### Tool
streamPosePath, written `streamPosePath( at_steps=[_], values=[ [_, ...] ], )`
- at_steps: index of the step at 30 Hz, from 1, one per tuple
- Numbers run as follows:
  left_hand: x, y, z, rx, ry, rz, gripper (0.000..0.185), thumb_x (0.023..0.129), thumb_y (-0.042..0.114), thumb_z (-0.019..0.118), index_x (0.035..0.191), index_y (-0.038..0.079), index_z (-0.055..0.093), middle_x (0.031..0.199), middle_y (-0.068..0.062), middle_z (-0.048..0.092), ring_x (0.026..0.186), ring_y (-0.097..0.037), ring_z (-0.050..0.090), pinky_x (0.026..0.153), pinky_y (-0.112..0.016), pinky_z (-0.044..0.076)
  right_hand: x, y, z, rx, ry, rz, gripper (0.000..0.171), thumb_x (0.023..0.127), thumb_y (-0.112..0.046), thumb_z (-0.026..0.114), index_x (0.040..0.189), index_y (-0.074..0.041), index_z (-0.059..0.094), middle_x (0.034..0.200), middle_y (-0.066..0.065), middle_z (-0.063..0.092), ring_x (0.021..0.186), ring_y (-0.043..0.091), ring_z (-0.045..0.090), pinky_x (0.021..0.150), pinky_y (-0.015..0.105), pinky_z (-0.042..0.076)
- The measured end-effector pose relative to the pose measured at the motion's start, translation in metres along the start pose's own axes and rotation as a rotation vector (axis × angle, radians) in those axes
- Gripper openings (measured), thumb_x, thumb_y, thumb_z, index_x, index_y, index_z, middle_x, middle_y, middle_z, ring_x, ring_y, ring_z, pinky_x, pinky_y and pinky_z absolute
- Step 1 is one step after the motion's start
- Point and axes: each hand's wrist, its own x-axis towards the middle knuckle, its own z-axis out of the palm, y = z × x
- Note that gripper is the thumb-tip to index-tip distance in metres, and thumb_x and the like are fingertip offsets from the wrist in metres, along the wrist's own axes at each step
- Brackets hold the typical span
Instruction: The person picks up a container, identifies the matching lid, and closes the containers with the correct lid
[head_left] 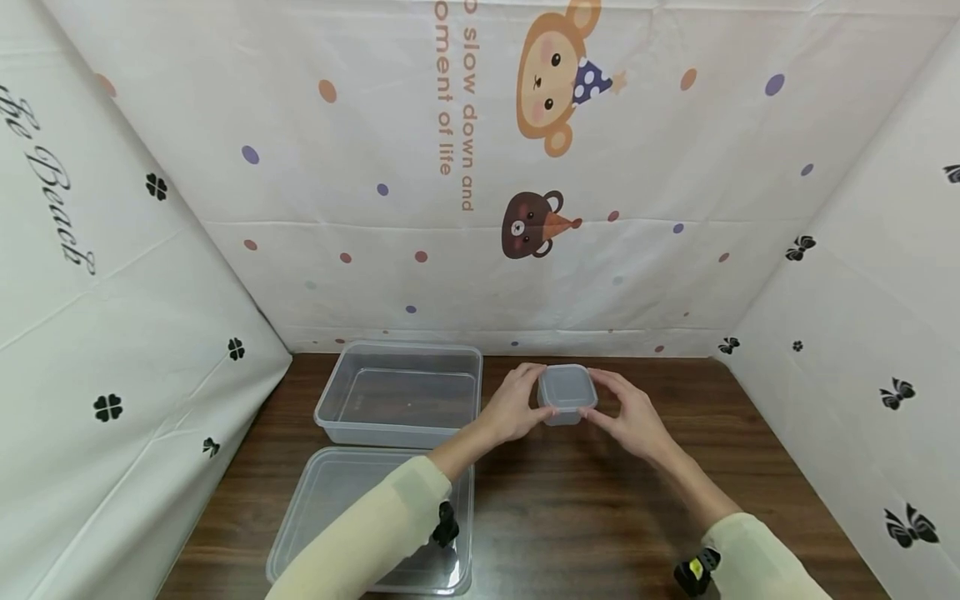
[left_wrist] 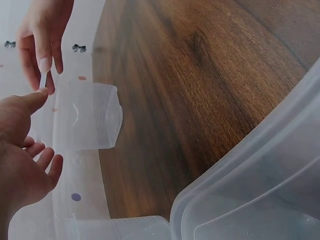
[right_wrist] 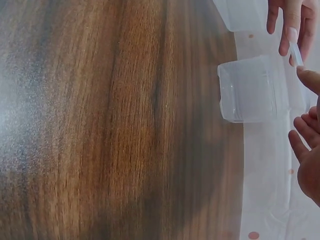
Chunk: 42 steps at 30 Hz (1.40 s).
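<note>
A small square clear plastic container (head_left: 567, 398) stands on the wooden table (head_left: 570, 500), with its lid (head_left: 567, 383) on top. My left hand (head_left: 517, 404) pinches the lid's left edge with thumb and fingertips. From the other side, my right hand (head_left: 628, 412) pinches the right edge. In the left wrist view the thumb of my left hand (left_wrist: 30, 105) touches the lid rim above the container (left_wrist: 92, 117), and my right hand (left_wrist: 42, 45) reaches in opposite. The right wrist view has the container (right_wrist: 250, 90) between my right hand (right_wrist: 307, 130) and left hand (right_wrist: 290, 20).
A large clear rectangular tub (head_left: 401, 392) stands open to the left of the small container. Its flat clear lid (head_left: 352, 508) lies at the front left under my left sleeve. Printed white sheets wall the table at the back and both sides.
</note>
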Motion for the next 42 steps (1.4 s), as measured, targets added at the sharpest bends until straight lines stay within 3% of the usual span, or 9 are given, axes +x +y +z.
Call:
streamPosePath(
  at_steps=[11, 31, 42],
  values=[
    [0.008, -0.001, 0.002, -0.003, -0.007, -0.017, 0.076, 0.101, 0.039, 0.074, 0.162, 0.007, 0.041, 0.161, -0.008, 0.045, 0.147, -0.026, 0.044, 0.117, -0.040, 0.044, 0.004, 0.009, 0.005, 0.004, 0.017, 0.036, 0.066, 0.092, -0.019, 0.086, 0.148, 0.002, 0.057, 0.148, 0.020, 0.059, 0.135, 0.041, 0.057, 0.105, 0.062, 0.050],
    [0.011, -0.009, 0.012, -0.029, -0.013, -0.069, 0.076, 0.102, 0.039, 0.073, 0.161, 0.004, 0.041, 0.161, -0.009, 0.046, 0.145, -0.025, 0.048, 0.118, -0.040, 0.044, 0.010, 0.017, 0.010, 0.034, -0.086, 0.133, 0.065, 0.097, -0.025, 0.080, 0.152, -0.001, 0.054, 0.151, 0.020, 0.057, 0.140, 0.043, 0.052, 0.111, 0.065, 0.044],
    [0.015, -0.015, 0.020, -0.042, -0.028, -0.093, 0.076, 0.102, 0.040, 0.072, 0.162, 0.007, 0.040, 0.161, -0.007, 0.046, 0.144, -0.023, 0.050, 0.117, -0.040, 0.045, 0.009, 0.020, 0.012, 0.057, -0.097, 0.159, 0.065, 0.098, -0.024, 0.080, 0.152, -0.001, 0.053, 0.151, 0.021, 0.057, 0.139, 0.044, 0.052, 0.109, 0.066, 0.045]
  ],
)
